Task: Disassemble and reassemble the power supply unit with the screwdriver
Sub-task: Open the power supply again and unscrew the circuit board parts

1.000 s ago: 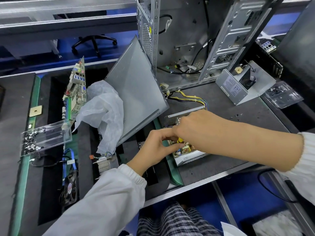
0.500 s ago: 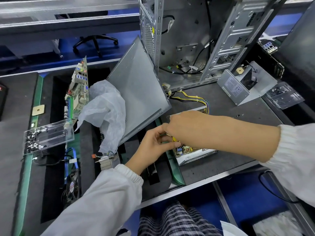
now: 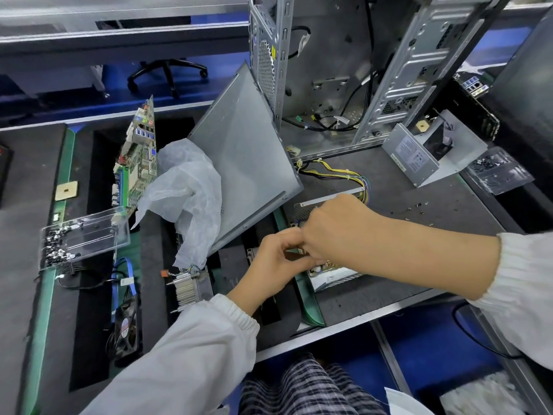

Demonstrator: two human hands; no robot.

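While both hands meet at 6 o'clock:
Left hand: fingers curled, grasp hidden.
Right hand: fingers bent over power supply unit; grip cannot be told.

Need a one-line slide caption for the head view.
Both hands, left and right, meet over the opened power supply unit on the bench mat.

Counter at 3 o'clock: dark matt mat, faintly rough. Side panel at 12 o'clock: smooth grey sheet metal, dull sheen. Bag at 10 o'clock: thin translucent plastic, crinkled. Tray at 9 o'clock: clear glossy plastic. Heatsink at 7 o'clock: bright finned metal. Sleeve: white cloth, probably cotton.
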